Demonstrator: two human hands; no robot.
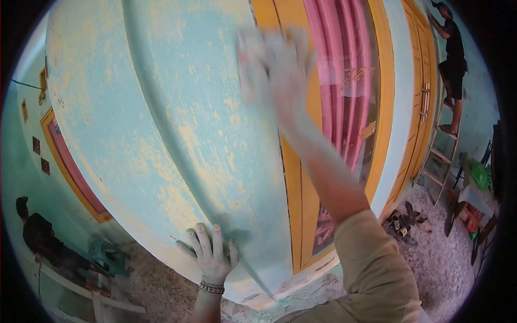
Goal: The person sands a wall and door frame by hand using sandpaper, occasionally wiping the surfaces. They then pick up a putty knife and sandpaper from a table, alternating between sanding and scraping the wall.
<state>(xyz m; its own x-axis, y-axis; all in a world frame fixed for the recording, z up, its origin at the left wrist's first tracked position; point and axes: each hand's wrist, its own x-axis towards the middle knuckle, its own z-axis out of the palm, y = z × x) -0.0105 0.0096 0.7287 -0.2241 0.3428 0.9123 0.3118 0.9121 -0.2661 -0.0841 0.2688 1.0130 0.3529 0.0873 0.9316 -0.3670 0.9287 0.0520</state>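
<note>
A wall (172,107) with worn pale-blue paint and yellowish patches fills the middle of the view. My left hand (211,255), dusty and with a beaded bracelet (211,288) at the wrist, lies on its lower part with fingers spread, holding nothing. High up, beside the yellow window frame (296,204), my right hand (285,70) is smeared by motion. Its fingers press a pale flat piece (250,67) that looks like sandpaper against the wall. Pale dust coats the right hand and forearm.
Pink curtains (336,81) hang behind the window glass. At right, a person (455,54) stands on a ladder (439,156) near yellow doors (417,91); shoes (406,220) lie below. Another person (46,242) is at lower left near a green plastic stool (107,255).
</note>
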